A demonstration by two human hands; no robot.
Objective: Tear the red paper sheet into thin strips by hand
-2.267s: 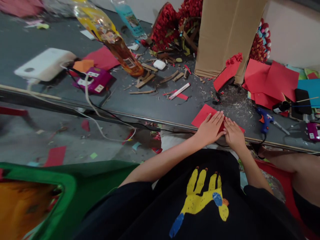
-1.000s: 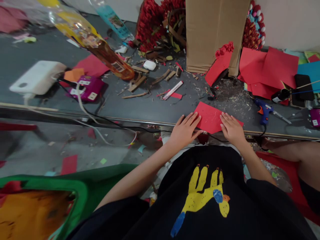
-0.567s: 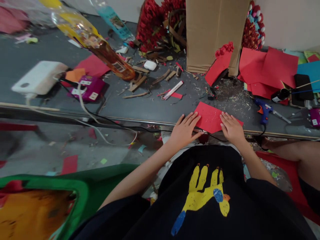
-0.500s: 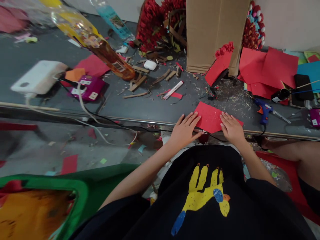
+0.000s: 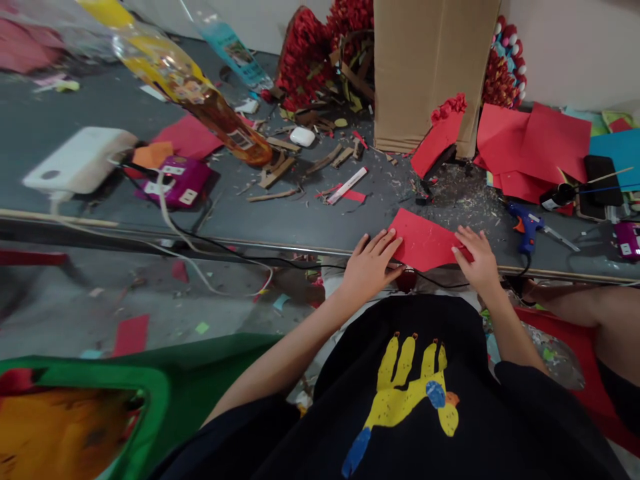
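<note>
A red paper sheet [image 5: 425, 239] lies flat at the near edge of the grey table [image 5: 310, 213]. My left hand [image 5: 370, 263] rests on its left corner with fingers stretched out flat. My right hand [image 5: 477, 257] lies on the sheet's right end, fingers spread and slightly curled over the edge. Neither hand grips anything.
A blue glue gun [image 5: 523, 227] lies right of the sheet. Behind stand a cardboard box [image 5: 425, 67], a pile of red sheets [image 5: 535, 150], red paper flowers [image 5: 320, 57], a tilted bottle [image 5: 200, 100], a white device [image 5: 75, 160] with cables, and scraps. Another person's leg [image 5: 585, 310] is at the right.
My hands, close together on the folded sheet 2.3 s ago, moved apart to its two ends. Just now my right hand slid a little further right.
</note>
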